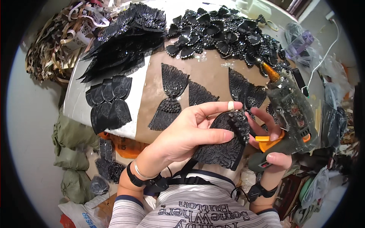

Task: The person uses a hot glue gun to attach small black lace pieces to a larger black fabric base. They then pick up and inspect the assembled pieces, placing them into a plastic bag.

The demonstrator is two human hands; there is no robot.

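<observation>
1. I view, from my remote post, a broad white table partly covered by a smooth brown sheet [207, 66], which bears the work.
2. Stack of layered black lace panels [125, 38], at the far left of the table.
3. Heap of black petal-shaped pieces with glittering beaded edges [224, 34], at the far side.
4. Dark, worn glue gun with orange nozzle and trigger [294, 110]; its nozzle points toward the heap.
5. Left hand [186, 127]: thumb and index finger pinch the lace piece near its beaded end.
6. Right hand [280, 161]: wrapped around the gun's handle, fingers by the trigger. Whether its fingertips touch the lace piece, I cannot tell.
7. Bow-shaped black lace pair with a beaded middle [174, 81], lying flat on the sheet.
8. Fan-shaped black lace piece with a beaded band [218, 152], held above the table's near edge, just beside the right fingertips.
9. White wrap [230, 105], around the left index finger.
</observation>
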